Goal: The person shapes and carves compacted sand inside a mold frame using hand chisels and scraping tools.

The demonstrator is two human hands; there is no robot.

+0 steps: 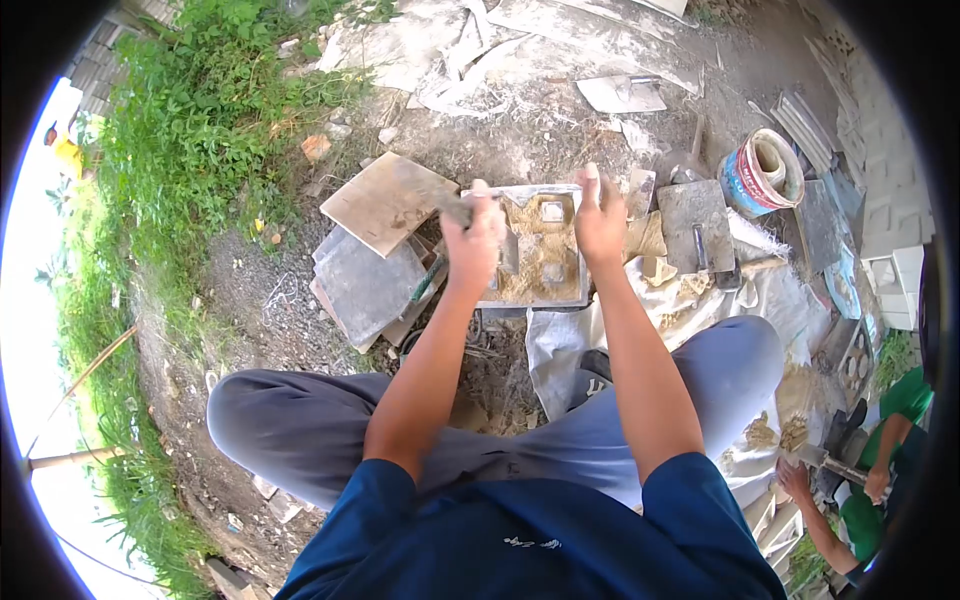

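A square mould [571,292] with a pale rim lies on the ground in front of me. Damp sandy mix [528,245] fills it around raised square blocks. My left hand [474,240], slightly blurred, is closed at the mould's left side; a dark piece juts out of its fingers, its kind unclear. My right hand [602,225] is over the right rim with fingers pointing forward and apart, nothing visible in them. Whether it touches the rim I cannot tell. Left of the mould, a tan square slab [385,203] overlaps a grey slab [370,285].
At the right lie a grey board [695,225] with a tool on it, a hammer [735,275] and a paint bucket [748,180]. White sacking [555,345] spreads beside my legs. Another person's hand [795,482] works at lower right. Plants [200,130] grow at left.
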